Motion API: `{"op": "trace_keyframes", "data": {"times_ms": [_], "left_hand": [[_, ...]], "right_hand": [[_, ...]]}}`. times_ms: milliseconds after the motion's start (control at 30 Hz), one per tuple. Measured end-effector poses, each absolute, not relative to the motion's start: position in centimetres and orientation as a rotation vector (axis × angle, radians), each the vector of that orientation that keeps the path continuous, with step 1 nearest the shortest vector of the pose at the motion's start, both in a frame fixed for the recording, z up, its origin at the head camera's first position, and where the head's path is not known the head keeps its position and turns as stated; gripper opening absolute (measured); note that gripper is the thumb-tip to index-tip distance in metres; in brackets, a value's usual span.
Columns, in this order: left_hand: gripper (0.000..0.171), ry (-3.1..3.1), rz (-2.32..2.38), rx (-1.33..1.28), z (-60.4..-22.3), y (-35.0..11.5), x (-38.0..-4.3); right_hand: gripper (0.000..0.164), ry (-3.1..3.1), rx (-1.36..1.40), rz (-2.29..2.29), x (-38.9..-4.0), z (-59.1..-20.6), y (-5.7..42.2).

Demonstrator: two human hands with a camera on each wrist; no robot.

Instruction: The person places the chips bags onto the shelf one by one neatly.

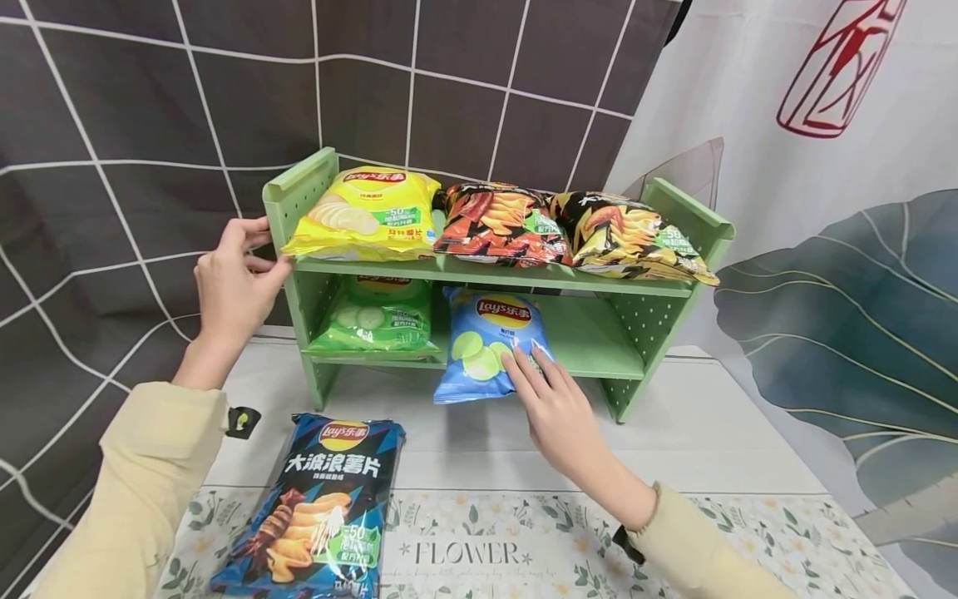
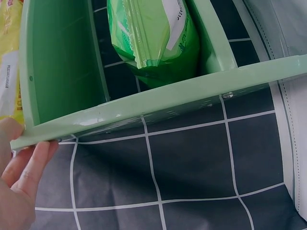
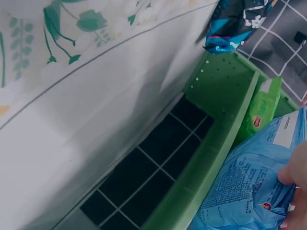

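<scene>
My right hand (image 1: 561,420) grips a blue bag of Lay's chips (image 1: 470,353) by its right side, fingers on the printed front. In the right wrist view my thumb (image 3: 292,167) presses the back of that bag. The bag is tilted, at the front of the lower level of a green two-level shelf (image 1: 599,333), its bottom end sticking out past the edge. On the far left, my left hand (image 1: 235,279) pinches the front edge of the shelf's side panel (image 2: 124,108). A green chip bag (image 1: 374,316) sits on the lower level, left of the blue one.
Yellow (image 1: 367,212), red-black (image 1: 501,225) and black-gold chip bags (image 1: 632,237) lie along the upper level. A dark blue chip bag (image 1: 314,499) lies on the table (image 1: 464,466) at front left. Behind the shelf hangs a dark gridded cloth (image 1: 479,100).
</scene>
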State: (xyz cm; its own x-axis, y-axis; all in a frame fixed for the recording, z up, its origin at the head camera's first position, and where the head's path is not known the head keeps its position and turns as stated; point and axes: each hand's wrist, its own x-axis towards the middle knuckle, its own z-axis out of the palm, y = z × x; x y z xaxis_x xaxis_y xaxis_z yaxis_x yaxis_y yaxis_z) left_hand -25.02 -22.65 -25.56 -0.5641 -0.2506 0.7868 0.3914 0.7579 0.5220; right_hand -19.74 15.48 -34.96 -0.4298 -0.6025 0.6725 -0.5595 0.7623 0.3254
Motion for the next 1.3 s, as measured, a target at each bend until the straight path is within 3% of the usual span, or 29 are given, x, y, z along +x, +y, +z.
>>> {"op": "trace_keyframes", "data": {"times_ms": [1133,1300], "left_hand": [[0.038,-2.014,-0.859,-0.105,-25.5,-22.6,-24.8],[0.038,-2.012,-0.863,-0.108,-25.5,-22.5,-24.8]], "right_hand": [[0.055,-2.304,0.794,-0.031,-23.7,-35.1,13.3],[0.064,-2.343,0.784,-0.037,-24.0,-35.2,13.2]]}}
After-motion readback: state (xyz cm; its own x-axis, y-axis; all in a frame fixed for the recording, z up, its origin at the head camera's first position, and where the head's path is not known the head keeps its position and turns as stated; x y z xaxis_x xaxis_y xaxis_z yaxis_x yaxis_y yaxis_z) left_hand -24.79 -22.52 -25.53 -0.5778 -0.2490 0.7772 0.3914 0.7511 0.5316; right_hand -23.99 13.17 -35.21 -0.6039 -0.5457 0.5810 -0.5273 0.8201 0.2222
